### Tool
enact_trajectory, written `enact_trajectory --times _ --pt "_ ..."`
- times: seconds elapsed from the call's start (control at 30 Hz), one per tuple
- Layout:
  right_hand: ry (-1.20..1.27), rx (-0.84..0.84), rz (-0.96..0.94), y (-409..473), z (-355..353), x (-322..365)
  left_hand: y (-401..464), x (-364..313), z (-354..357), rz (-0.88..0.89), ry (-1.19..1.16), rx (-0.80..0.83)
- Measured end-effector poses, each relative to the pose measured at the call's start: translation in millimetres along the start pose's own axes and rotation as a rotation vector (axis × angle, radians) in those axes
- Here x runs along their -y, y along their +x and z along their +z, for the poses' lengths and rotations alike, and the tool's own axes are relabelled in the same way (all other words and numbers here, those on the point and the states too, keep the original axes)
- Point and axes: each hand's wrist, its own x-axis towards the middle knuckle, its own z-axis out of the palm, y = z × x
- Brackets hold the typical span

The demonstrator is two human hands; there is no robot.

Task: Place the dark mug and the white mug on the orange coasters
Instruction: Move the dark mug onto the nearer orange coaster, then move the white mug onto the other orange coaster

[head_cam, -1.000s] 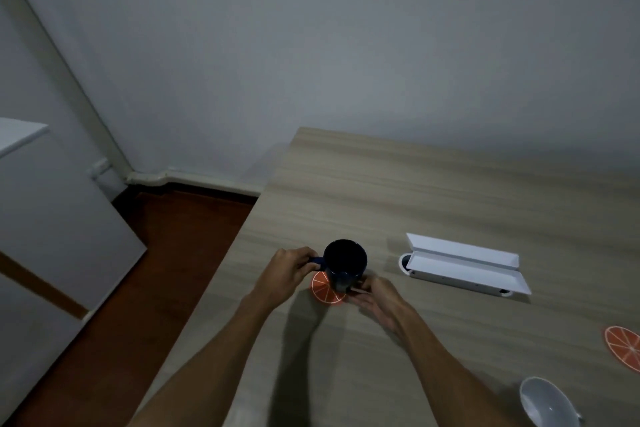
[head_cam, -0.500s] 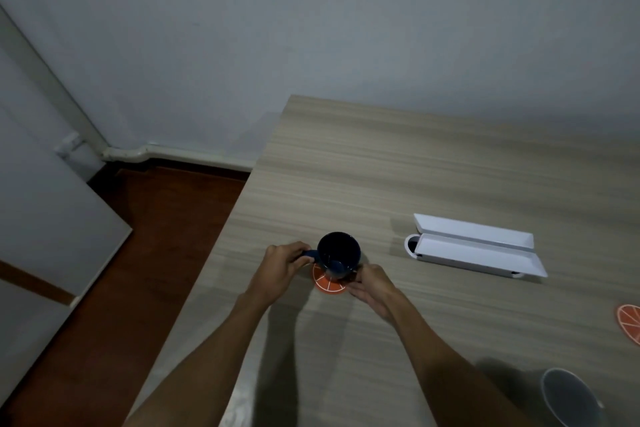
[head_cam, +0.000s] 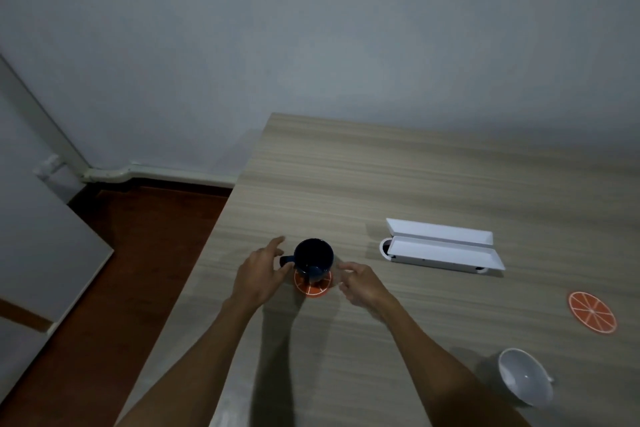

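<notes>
Two hands flank the dark mug point(head_cam: 313, 260), one on each side, and neither has hold of it. The left hand point(head_cam: 260, 274) sits just beside the handle, which points left, with its fingers spread and loose; the forefinger sticks out past the rest. The right hand point(head_cam: 362, 284) hangs just right of the mug, fingers curled a little but parted, empty. The mug stands upright on the near orange coaster point(head_cam: 312, 285), whose front edge shows below it, close to the left edge of the wooden table point(head_cam: 398, 184).

Well off to the right lies the second orange coaster point(head_cam: 591, 312), bare, with its white slice lines showing. Nearer the person, at the lower right, the white mug point(head_cam: 524, 380) rests on the tabletop, its mouth facing the camera; it sits apart from that coaster. Behind the hands, toward the wall, a long white box point(head_cam: 443, 250) lies with its lid open.
</notes>
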Motion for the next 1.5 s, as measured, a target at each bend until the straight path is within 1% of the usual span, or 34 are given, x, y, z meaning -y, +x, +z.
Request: enact_trajectory --times 0.07,0.1,0.2,0.27,0.37,0.57,0.7,0.83,0.93,1.03,1.1,1.27,1.4,1.5 --pt "-0.195 -0.069 -0.133 -9 6 13 -7 5 -18 -0.036 0.045 -0.059" --pt "-0.243 -0.074 -0.177 -11 10 18 -9 9 -26 -0.039 0.069 -0.077" --pt "-0.354 -0.048 -0.276 3 26 35 -6 23 -47 -0.045 0.1 -0.085" --pt "-0.401 -0.01 -0.303 23 38 46 1 32 -55 -0.061 0.11 -0.063" --pt "-0.439 0.01 -0.321 52 58 64 19 49 -57 -0.056 0.136 -0.002" --pt "-0.433 0.005 -0.319 122 92 86 75 101 -47 -0.08 0.092 0.153" --pt "-0.406 -0.029 -0.292 164 106 74 98 141 -22 -0.103 0.073 0.264" --pt "-0.378 -0.101 -0.341 198 117 55 110 180 4 -0.159 0.028 0.329" --pt "-0.405 -0.101 -0.291 213 125 28 108 205 30 -0.21 -0.011 0.389" --pt "-0.483 -0.013 -0.217 219 137 4 101 223 53 -0.255 -0.076 0.422" --pt "-0.511 0.02 -0.208 223 147 -3 101 229 61 -0.284 -0.123 0.403" --pt "-0.473 -0.087 -0.262 221 161 -2 105 234 74 -0.377 -0.267 0.34" --pt "-0.511 -0.078 -0.307 223 159 6 119 230 73 -0.455 -0.422 0.308" --pt "-0.493 -0.097 -0.318 227 154 7 131 230 74 -0.603 -0.638 0.311"
